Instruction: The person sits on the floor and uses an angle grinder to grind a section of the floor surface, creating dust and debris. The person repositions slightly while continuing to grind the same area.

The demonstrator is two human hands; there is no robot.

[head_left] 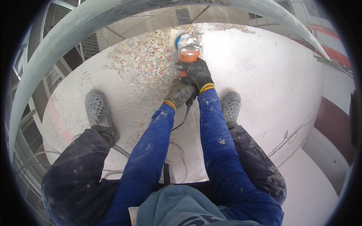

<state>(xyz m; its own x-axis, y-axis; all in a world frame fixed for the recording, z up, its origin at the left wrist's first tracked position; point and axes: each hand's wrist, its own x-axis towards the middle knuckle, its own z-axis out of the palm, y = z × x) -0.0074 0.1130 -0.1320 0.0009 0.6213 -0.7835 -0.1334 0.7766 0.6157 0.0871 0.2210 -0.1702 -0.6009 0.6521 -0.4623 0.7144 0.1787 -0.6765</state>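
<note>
An orange angle grinder (189, 57), its head wrapped in silvery material, lies against a broad curved white surface (249, 71). The blue rim of its disc (177, 41) shows at the left of the head. My right hand (198, 73), in a dusty grey knit glove, is closed over the grinder's body. Just behind and to the left, my gloved left hand (178, 92) is wrapped round its rear part; some of the fingers are hidden. Left of the tool, a rough speckled patch (143, 56) of many-coloured chips shows through the white.
A power cord (185, 119) trails from the grinder back between my legs. My grey clogs stand on the surface either side. A thick grey pipe (94, 19) arches across the far side. Metal framework (32, 100) stands at left; thin cables (287, 140) run along the right.
</note>
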